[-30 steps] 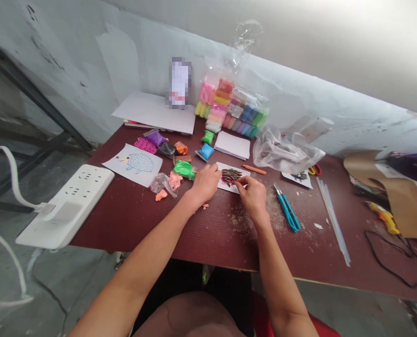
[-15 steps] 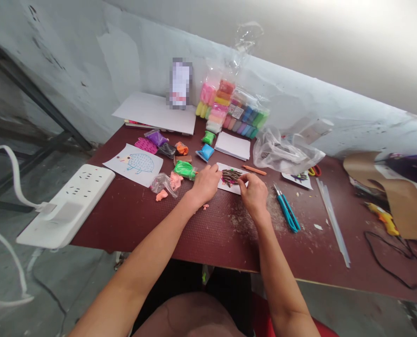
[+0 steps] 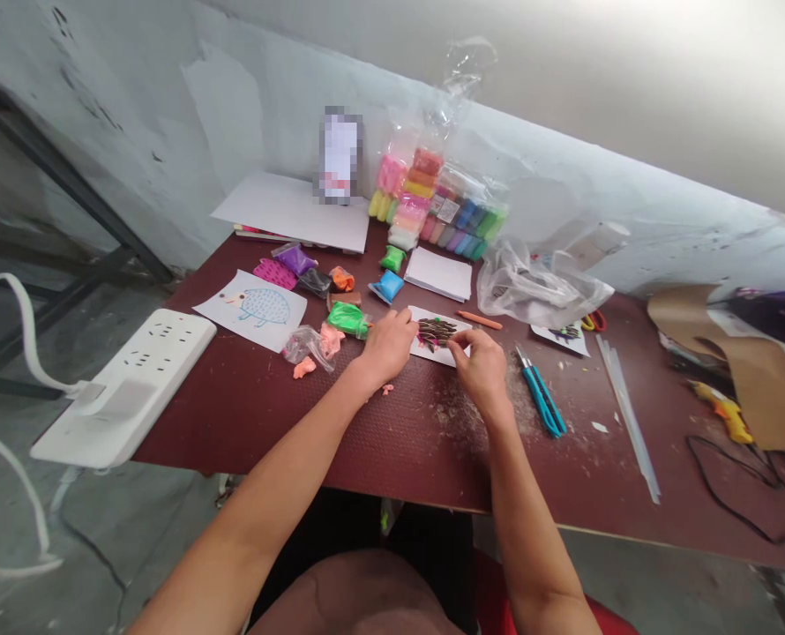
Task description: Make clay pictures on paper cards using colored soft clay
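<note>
At the left of the work, a hedgehog drawing (image 3: 260,309) lies on the maroon table (image 3: 247,423), with loose salmon-pink clay (image 3: 330,338) and a bag of bright green clay (image 3: 348,319) nearer the hands. The left hand (image 3: 387,348) sits just beyond these, its fingers (image 3: 404,331) curled against the left edge of a white card (image 3: 422,352); whether they pinch the card or only steady it, I cannot tell. On the card, between the hands, lie thin brown clay strips (image 3: 436,332) in a fanned cluster. They look light, soft and easily dented, so a gentle pinch at a strip's end seems safest, while the card looks stiff enough to hold by its edge. The right hand (image 3: 482,370) has its thumb and forefinger closed together at the cluster's right end; any strip between them is hidden. Further right lie blue-handled cutters (image 3: 542,401).
</note>
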Demonstrator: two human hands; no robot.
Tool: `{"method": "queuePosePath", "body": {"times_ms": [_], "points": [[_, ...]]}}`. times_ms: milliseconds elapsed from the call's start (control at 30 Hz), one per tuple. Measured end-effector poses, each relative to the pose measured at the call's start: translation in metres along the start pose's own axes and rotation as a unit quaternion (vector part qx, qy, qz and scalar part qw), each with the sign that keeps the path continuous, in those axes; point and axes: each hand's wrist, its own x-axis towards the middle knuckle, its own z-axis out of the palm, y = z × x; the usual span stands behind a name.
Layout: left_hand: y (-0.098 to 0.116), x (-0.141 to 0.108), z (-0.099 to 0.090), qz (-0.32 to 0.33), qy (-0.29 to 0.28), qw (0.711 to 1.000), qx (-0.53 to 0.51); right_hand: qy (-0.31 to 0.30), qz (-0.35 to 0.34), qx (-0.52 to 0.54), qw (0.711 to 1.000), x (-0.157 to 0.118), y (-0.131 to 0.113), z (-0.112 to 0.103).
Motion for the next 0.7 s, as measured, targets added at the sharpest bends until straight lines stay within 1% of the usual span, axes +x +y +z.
{"method": "queuePosePath", "body": {"times_ms": [200,467,700], "points": [[-0.001,0.001,0.002,0.001,0.006,1.000,0.000,0.009,0.023,-0.035,0.999,0.001,-0.002,0.004],[0.000,0.001,0.002,0.000,0.000,1.000,0.005,-0.017,0.059,-0.082,0.995,0.001,-0.011,0.004],[0.000,0.001,0.003,0.004,0.005,1.000,0.001,-0.026,0.068,-0.085,0.994,0.002,-0.011,0.007]]}}
